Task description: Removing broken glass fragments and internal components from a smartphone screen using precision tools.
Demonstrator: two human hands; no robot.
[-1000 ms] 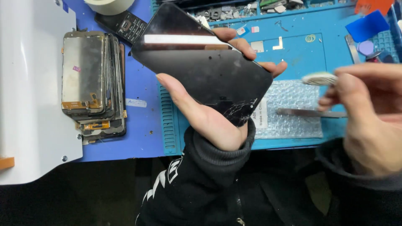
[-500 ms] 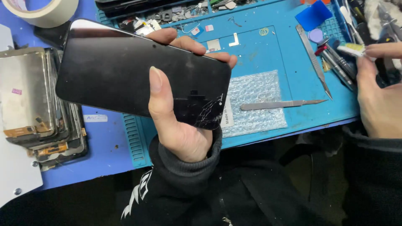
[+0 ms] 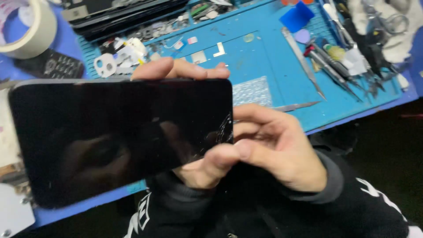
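A black phone [image 3: 119, 136] with cracked glass at its right end fills the left and middle of the head view, held flat above the bench. My left hand [image 3: 180, 70] grips it from behind, fingers curling over the top edge. My right hand [image 3: 269, 145] pinches the cracked right end, thumb on the glass and fingers around the edge. Both sleeves are black.
A blue work mat [image 3: 264, 57] holds metal tweezers [image 3: 304, 61], several screwdrivers [image 3: 330, 66], a blue pick [image 3: 297, 17], a bubble-wrap patch [image 3: 253, 90] and small loose parts [image 3: 119, 55]. A tape roll [image 3: 31, 28] sits far left, dark phone bodies [image 3: 128, 17] at the back.
The phone has come up closer to the camera and now lies level. My right hand left the tools at the right and took hold of the phone's cracked end.
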